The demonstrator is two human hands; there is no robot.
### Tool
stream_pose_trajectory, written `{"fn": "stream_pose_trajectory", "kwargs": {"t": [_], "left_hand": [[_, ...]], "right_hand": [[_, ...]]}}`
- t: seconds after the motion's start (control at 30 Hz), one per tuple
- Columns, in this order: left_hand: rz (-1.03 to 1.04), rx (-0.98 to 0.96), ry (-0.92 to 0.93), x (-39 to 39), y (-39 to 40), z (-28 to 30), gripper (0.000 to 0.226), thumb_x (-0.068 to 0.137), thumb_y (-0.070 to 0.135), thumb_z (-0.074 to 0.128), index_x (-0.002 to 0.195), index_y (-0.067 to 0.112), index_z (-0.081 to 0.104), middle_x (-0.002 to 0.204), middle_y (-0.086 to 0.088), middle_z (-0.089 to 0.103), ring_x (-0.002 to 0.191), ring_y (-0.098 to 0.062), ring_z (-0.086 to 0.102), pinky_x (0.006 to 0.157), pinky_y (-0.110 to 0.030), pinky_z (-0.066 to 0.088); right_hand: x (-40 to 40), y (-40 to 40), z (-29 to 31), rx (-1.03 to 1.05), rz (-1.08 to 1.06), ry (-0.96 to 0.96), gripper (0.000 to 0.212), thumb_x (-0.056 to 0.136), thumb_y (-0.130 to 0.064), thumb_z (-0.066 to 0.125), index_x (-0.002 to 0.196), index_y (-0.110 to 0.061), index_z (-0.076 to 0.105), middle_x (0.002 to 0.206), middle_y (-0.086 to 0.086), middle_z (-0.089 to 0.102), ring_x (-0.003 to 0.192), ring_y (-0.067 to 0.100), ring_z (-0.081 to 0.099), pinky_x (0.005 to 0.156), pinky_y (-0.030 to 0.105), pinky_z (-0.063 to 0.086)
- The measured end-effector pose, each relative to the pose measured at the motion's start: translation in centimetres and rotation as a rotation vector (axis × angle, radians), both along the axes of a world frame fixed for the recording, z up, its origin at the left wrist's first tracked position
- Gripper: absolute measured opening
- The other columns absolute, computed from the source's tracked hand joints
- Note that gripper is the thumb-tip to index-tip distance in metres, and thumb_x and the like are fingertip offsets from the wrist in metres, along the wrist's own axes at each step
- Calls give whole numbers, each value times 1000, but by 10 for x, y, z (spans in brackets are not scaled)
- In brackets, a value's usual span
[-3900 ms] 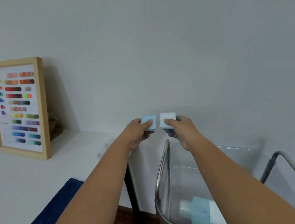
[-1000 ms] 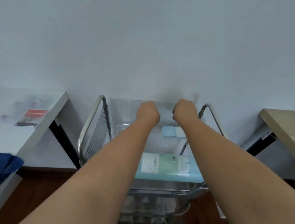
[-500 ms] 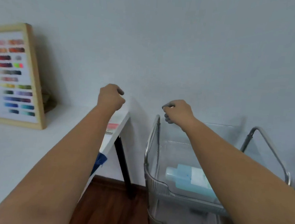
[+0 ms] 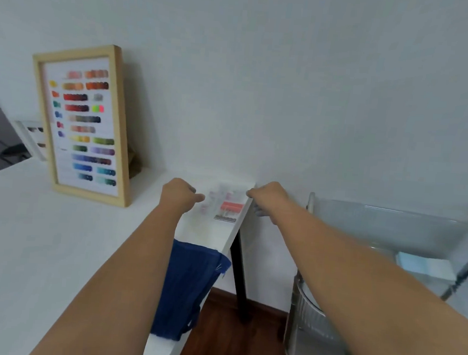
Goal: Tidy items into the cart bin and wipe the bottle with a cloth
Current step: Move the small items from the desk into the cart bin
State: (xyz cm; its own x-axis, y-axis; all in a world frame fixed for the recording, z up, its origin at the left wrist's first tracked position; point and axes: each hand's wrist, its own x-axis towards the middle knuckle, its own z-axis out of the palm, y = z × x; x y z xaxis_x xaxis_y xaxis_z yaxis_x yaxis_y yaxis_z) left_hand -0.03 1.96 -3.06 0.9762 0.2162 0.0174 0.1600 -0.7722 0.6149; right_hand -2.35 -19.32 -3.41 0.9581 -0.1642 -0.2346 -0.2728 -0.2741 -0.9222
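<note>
White tabletop [image 4: 26, 245] carries a clear packet with a red label [image 4: 226, 206] near its far right corner, and both hands reach toward it: the left hand [image 4: 178, 195] curled loosely and empty just beside it, the right hand [image 4: 267, 198] at the table edge, fingers bent, holding nothing. A blue cloth [image 4: 190, 286] drapes over that edge, and the pale blue items [image 4: 422, 265] lie in the clear cart bin [image 4: 377, 225] to the right

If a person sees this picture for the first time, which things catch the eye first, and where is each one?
Two bare forearms reach forward, with the left hand and right hand over the far corner of the white table, near a blurred clear packet with a red label. The wooden-framed colour chart leans on the wall at left. A dark blue cloth hangs over the table's edge, and the clear cart bin stands at right.
</note>
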Motion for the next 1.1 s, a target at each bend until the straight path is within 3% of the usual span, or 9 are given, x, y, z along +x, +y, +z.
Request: {"fn": "stream_pose_trajectory", "kwargs": {"t": [0.07, 0.13, 0.33, 0.43, 0.6, 0.67, 0.8, 0.93, 1.1], "left_hand": [[-36, -28, -6, 10, 1, -4, 13, 84, 31, 75, 84, 21, 65, 83, 4, 57, 80, -21, 54, 65, -25, 39], [-63, -32, 12, 21, -1, -6, 24, 87, 33, 71, 72, 24, 55, 72, 7, 47, 64, -14, 46, 58, -23, 35], [-97, 101, 110, 42, -25, -9, 43, 86, 49, 66, 76, 8, 60, 66, -1, 58, 57, -12, 53, 48, -24, 36], [-141, 106, 134, 50, -33, -8, 39, 83, 48, 69, 81, 9, 62, 71, -2, 60, 63, -15, 57, 56, -26, 43], [-151, 75, 140, 55, -42, -5, 38, 82, 44, 70, 88, 8, 62, 85, -7, 65, 89, -27, 66, 91, -43, 52], [-148, 49, 124, 57, -45, -5, 38, 83, 43, 70, 89, 6, 65, 80, -6, 64, 83, -25, 65, 85, -40, 53], [-159, 19, 30, 47, -52, -4, 31, 84, 40, 72, 74, 13, 59, 69, -2, 58, 67, -21, 57, 71, -34, 51], [-125, -238, -86, 45, -50, 5, 25, 83, 36, 74, 73, 18, 59, 75, 3, 61, 70, -16, 58, 65, -29, 48], [-111, -623, -123, 28, -67, 35, 28, 81, 32, 78, 97, 14, 63, 92, -7, 68, 78, -20, 63, 80, -37, 57]], "right_hand": [[8, 5, -6, 43, -38, 13, 39, 81, -22, 67, 109, 5, 60, 81, 14, 58, 69, 26, 59, 73, 36, 57], [16, 12, -11, 116, -55, 29, 41, 82, -27, 70, 109, 2, 59, 79, 12, 57, 70, 26, 57, 74, 36, 56], [39, 22, -26, 199, -91, 69, 25, 79, -25, 78, 85, -6, 63, 81, 10, 65, 67, 22, 62, 72, 34, 58], [48, 20, -27, 202, -138, 66, 25, 77, -18, 79, 89, -1, 65, 77, 12, 64, 63, 23, 60, 68, 36, 57], [53, 17, -25, 299, -185, 81, 24, 78, -5, 76, 99, 1, 67, 91, 15, 69, 73, 24, 65, 72, 33, 58], [50, 16, -26, 334, -176, 89, 27, 79, -3, 74, 105, 1, 67, 100, 16, 70, 78, 25, 65, 75, 35, 56], [37, 12, -21, 423, -201, 71, 40, 79, 0, 73, 117, -2, 58, 99, 15, 67, 64, 18, 59, 53, 28, 49], [38, 12, -5, 520, -209, 10, 51, 81, 1, 71, 125, -9, 47, 113, 16, 61, 78, 21, 59, 55, 27, 48], [28, -4, 29, 652, -224, -100, 51, 85, 7, 63, 128, -12, 43, 117, 19, 56, 78, 21, 56, 57, 25, 48]]}}
